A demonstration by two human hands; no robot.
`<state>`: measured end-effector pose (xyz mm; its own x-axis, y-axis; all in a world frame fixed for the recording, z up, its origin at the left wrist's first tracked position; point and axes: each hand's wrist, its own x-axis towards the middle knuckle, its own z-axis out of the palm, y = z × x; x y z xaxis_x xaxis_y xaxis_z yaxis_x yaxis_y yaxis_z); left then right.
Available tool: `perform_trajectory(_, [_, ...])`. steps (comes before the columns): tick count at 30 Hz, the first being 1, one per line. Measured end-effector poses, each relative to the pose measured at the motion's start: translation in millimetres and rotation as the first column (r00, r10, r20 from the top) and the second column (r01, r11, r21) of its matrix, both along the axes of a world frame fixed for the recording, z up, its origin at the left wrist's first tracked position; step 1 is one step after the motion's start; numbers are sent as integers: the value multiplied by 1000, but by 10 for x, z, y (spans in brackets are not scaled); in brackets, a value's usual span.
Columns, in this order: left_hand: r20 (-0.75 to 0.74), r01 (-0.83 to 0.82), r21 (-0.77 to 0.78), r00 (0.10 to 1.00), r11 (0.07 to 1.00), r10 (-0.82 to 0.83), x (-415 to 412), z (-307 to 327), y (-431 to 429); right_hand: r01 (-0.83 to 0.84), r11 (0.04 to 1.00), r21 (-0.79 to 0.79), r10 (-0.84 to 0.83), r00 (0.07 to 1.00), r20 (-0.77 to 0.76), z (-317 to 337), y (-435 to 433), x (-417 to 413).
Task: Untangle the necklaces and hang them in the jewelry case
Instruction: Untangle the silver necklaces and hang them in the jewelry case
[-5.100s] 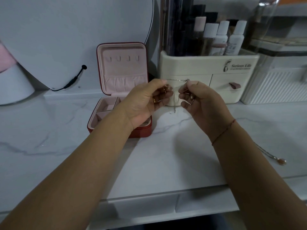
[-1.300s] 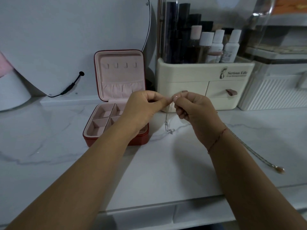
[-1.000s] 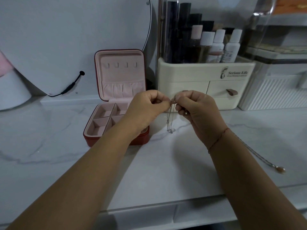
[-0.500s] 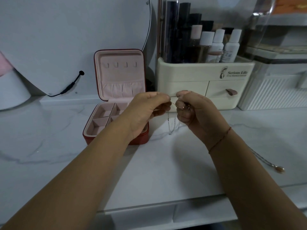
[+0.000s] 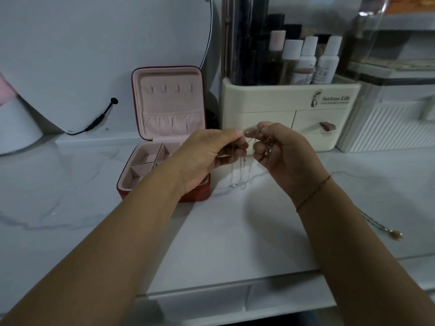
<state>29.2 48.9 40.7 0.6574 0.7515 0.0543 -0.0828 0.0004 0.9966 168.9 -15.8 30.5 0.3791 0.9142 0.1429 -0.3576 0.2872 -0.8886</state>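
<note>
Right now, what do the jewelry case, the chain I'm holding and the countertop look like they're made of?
Jewelry case: the red shell is likely faux leather, smooth with a slight sheen. The pale pink lining looks like matte velvet or suede.
Chain: thin silvery metal that catches small glints.
Countertop: white marble or marble-look stone, with grey veins and glossy reflections.

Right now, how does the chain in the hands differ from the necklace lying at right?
The held chain hangs in loops, pinched by left hand and right hand; the lying necklace rests stretched on the countertop. The lying necklace looks darker than the held chain. Both are thin.
</note>
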Motion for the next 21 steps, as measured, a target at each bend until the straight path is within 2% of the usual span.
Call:
perform_trajectory(4, [40,-50,-29,998,998,51,17,-8,30,17,999,-31,-17,1000,-3,2,0,-11])
perform_trajectory(10, [294,14,-289,953,957,75,-53,54,96,130,983,-128,-132,991,-13,-7,13,2])
perform_trajectory(16, [367,-28,-362,914,932,170,-104,76,155,296,935,-195,-279,954,108,-60,20,46])
perform_trajectory(19, [311,-65,-304,936,950,164,-96,70,151,385,905,-182,-364,921,140,-66,9,57])
perform_trajectory(21, [175,-164,-107,968,981,181,-92,47,151,421,893,-161,-405,906,122,-64,3,73])
